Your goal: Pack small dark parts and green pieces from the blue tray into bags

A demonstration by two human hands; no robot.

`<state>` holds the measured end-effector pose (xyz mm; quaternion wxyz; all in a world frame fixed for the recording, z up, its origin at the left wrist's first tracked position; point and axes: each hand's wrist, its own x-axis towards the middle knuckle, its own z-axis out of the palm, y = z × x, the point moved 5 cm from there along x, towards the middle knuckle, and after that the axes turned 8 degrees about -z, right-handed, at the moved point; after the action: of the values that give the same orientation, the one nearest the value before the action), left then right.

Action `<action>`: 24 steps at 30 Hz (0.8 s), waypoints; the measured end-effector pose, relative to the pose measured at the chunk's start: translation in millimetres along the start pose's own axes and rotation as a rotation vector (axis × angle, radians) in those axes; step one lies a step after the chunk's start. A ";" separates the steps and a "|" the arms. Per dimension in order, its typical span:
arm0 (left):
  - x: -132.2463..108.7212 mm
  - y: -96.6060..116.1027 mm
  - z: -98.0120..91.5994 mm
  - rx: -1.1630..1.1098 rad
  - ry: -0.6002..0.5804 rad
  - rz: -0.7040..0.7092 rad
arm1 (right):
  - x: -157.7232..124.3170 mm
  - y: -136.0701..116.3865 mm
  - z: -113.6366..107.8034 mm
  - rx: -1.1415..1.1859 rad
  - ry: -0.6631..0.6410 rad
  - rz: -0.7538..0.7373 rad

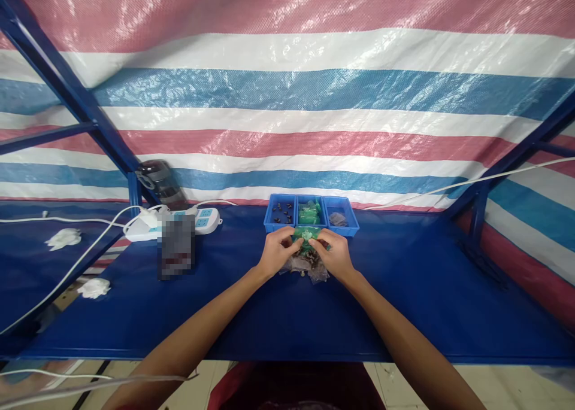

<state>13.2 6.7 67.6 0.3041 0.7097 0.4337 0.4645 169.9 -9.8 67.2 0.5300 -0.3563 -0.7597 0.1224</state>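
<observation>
Each hand (280, 252) pinches green plastic (307, 233) (contents unclear).

Trays (345, 232) behind, power strip (207, 220) to the left

At the rear of the table (269, 323), three trays side by side hold small parts (288, 206) left, packets (309, 211) centre, little bags (338, 219) right. Before them, a held packet (306, 233) is between left hand (277, 251) and right hand (335, 254), a pile (309, 261) also between. Well left lies the power strip, bottle (164, 179) behind, pixelated object (176, 248) in front
</observation>
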 end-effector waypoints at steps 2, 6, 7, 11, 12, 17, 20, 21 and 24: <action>0.0 1.7 -0.7 -0.005 0.009 0.004 | 0.5 -0.7 -0.3 0.020 -0.009 0.014; 0.0 3.2 -1.6 -0.028 0.021 -0.009 | 1.8 -2.8 0.0 0.089 -0.032 0.041; -0.1 2.9 -1.8 -0.027 0.024 -0.011 | 2.0 -2.8 0.3 0.103 -0.036 0.051; -0.6 0.7 -2.9 -0.027 0.035 -0.012 | 2.2 -1.4 0.7 0.098 -0.026 0.087; -0.8 0.2 -3.1 -0.035 0.031 -0.015 | 2.3 -1.1 0.3 0.082 -0.015 0.092; -0.1 -0.5 -1.2 -0.095 -0.057 -0.064 | 1.9 1.0 -1.7 0.027 0.034 0.121; 1.2 0.0 0.1 -0.134 -0.104 -0.074 | 0.5 3.4 -1.5 0.042 0.040 0.137; 1.5 0.0 0.6 -0.144 -0.115 -0.074 | 0.0 4.2 -1.0 0.054 0.032 0.142; 1.5 -0.7 2.5 -0.161 -0.134 -0.084 | -0.4 4.9 1.3 0.089 -0.014 0.137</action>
<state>15.6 8.3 66.6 0.4076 0.6937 0.4031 0.4361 170.9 -6.3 63.6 0.5304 -0.3824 -0.7311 0.1945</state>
